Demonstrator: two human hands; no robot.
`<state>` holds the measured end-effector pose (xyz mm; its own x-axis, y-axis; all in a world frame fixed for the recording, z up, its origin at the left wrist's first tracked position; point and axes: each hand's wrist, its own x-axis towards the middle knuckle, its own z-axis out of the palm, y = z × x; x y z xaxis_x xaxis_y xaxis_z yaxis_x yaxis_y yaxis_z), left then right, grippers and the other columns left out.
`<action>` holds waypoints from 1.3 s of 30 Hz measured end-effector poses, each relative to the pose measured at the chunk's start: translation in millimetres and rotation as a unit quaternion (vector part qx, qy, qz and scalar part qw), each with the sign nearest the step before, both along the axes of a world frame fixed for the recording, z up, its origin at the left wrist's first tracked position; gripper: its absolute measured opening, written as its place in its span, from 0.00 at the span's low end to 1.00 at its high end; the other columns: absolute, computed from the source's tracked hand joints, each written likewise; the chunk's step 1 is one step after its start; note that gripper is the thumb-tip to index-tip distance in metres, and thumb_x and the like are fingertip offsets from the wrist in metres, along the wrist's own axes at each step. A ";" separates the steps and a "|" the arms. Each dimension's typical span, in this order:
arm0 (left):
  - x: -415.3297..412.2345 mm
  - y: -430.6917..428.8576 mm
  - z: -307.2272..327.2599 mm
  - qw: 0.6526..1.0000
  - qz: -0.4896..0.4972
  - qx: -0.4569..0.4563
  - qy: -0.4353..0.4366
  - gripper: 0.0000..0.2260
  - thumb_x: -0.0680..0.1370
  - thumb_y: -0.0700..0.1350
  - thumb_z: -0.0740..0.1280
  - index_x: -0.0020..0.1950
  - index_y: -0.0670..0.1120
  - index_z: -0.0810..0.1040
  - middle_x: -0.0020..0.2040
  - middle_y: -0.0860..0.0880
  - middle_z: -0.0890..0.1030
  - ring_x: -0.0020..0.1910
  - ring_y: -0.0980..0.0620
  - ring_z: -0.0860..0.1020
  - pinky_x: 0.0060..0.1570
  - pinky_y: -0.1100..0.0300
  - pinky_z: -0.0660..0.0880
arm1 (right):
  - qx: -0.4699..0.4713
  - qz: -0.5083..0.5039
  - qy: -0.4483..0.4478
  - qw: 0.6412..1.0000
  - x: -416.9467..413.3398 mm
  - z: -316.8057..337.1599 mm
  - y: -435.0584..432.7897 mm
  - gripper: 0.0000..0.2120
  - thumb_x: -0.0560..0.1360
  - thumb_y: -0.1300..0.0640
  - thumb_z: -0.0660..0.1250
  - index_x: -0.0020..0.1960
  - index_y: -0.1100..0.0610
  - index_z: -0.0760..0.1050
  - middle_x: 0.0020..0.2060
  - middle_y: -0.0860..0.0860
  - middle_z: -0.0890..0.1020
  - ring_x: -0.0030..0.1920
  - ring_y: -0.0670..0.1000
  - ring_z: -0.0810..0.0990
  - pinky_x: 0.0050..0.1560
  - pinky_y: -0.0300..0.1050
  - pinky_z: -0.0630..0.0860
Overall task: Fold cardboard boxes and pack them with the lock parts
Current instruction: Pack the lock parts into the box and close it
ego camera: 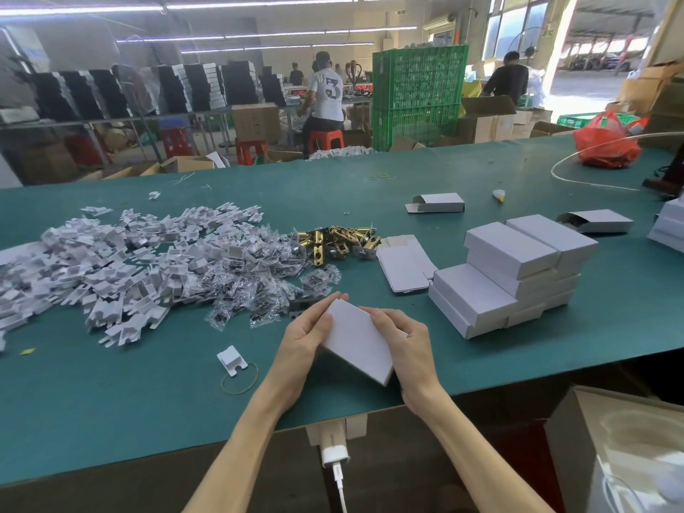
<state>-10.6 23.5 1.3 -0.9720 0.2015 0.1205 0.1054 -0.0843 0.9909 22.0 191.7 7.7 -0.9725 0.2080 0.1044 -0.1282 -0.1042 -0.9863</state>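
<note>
With left hand and right hand, fingers of both curled round its sides, holds one white box just above table, close to near edge. Lies with long axis slanting from far left to near right. Looks closed already; next probably goes onto box stack, nearer to right hand.

Matt white cardboard box, shiny brass latches, green felt-like table

Ceiling tube lights and an overexposed right doorway lit the scene brightly; wide-angle distortion curved the edges.
</note>
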 end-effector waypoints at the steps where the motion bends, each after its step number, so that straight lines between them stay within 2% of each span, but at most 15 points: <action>1: -0.6 0.2 -0.5 1.000 0.005 0.004 0.000 0.17 0.81 0.51 0.67 0.69 0.51 0.80 0.70 0.53 0.80 0.71 0.45 0.75 0.75 0.41 0.68 | 0.002 0.005 0.001 1.000 -0.1 0.3 -0.2 0.12 0.75 0.42 0.69 0.50 0.46 0.87 0.47 0.47 0.85 0.46 0.52 0.82 0.43 0.46 0.76; 5: -2.4 0.7 -1.2 0.999 0.006 0.033 -0.024 0.14 0.83 0.47 0.67 0.68 0.48 0.80 0.68 0.50 0.82 0.65 0.49 0.79 0.69 0.45 0.72 | 0.014 0.018 0.005 1.000 -1.1 -1.1 0.9 0.12 0.74 0.41 0.68 0.50 0.45 0.86 0.48 0.48 0.85 0.47 0.53 0.82 0.43 0.45 0.76; 8: -5.1 0.2 -1.5 0.996 0.007 0.070 -0.057 0.14 0.86 0.43 0.61 0.69 0.44 0.78 0.67 0.48 0.83 0.66 0.49 0.80 0.66 0.50 0.76 | 0.025 0.023 0.010 0.999 -2.5 -2.5 0.6 0.11 0.74 0.43 0.68 0.49 0.45 0.86 0.48 0.47 0.84 0.46 0.50 0.82 0.44 0.44 0.76; 11: -4.9 1.0 -0.4 0.996 0.006 0.062 -0.056 0.14 0.87 0.43 0.59 0.71 0.44 0.76 0.67 0.49 0.83 0.67 0.52 0.80 0.65 0.54 0.76 | 0.050 0.017 0.021 0.998 -2.8 -4.8 -0.3 0.10 0.75 0.44 0.68 0.49 0.46 0.86 0.47 0.45 0.84 0.46 0.48 0.82 0.43 0.43 0.76; 15: -3.7 2.1 1.7 0.995 0.007 0.074 -0.063 0.15 0.86 0.43 0.61 0.71 0.43 0.78 0.68 0.50 0.82 0.68 0.51 0.79 0.66 0.53 0.75 | 0.022 0.018 0.007 1.000 -2.4 -5.3 1.0 0.09 0.78 0.46 0.68 0.51 0.47 0.86 0.48 0.48 0.86 0.47 0.53 0.83 0.45 0.48 0.77; 21: -3.9 2.7 3.3 0.994 0.000 0.086 -0.074 0.15 0.86 0.42 0.61 0.71 0.42 0.77 0.68 0.49 0.82 0.66 0.50 0.79 0.68 0.52 0.75 | 0.022 0.014 -0.001 1.000 -1.8 -3.6 -0.1 0.09 0.80 0.47 0.67 0.52 0.47 0.86 0.49 0.47 0.86 0.48 0.51 0.83 0.45 0.47 0.77; 25: -2.7 4.8 2.7 0.996 -0.014 0.065 -0.065 0.15 0.86 0.44 0.60 0.72 0.44 0.76 0.69 0.51 0.81 0.65 0.53 0.79 0.67 0.54 0.76 | 0.012 -0.005 -0.006 1.000 -0.5 -2.3 -0.3 0.11 0.78 0.44 0.67 0.50 0.47 0.86 0.47 0.47 0.85 0.47 0.53 0.83 0.44 0.48 0.77; 28: -1.9 3.9 3.1 0.995 -0.020 0.076 -0.069 0.15 0.85 0.44 0.60 0.71 0.45 0.77 0.69 0.50 0.81 0.65 0.52 0.79 0.68 0.53 0.75 | 0.004 -0.014 -0.009 1.000 -0.3 -2.1 -0.5 0.10 0.79 0.45 0.68 0.50 0.47 0.86 0.46 0.47 0.85 0.47 0.54 0.82 0.43 0.48 0.76; 34: -1.0 0.8 6.7 0.993 -0.032 0.085 -0.074 0.17 0.81 0.46 0.66 0.69 0.45 0.80 0.66 0.48 0.83 0.59 0.51 0.79 0.60 0.53 0.77 | -0.007 -0.007 0.001 1.000 1.7 0.7 -0.8 0.14 0.75 0.41 0.68 0.51 0.47 0.86 0.49 0.47 0.85 0.48 0.53 0.83 0.44 0.47 0.77; 39: 0.3 2.0 5.1 0.994 -0.040 0.075 -0.065 0.16 0.85 0.45 0.62 0.71 0.47 0.79 0.67 0.49 0.82 0.60 0.52 0.79 0.60 0.56 0.78 | -0.004 -0.017 0.000 1.000 1.0 -1.4 -1.5 0.09 0.80 0.47 0.67 0.50 0.46 0.86 0.46 0.46 0.86 0.44 0.49 0.82 0.42 0.45 0.76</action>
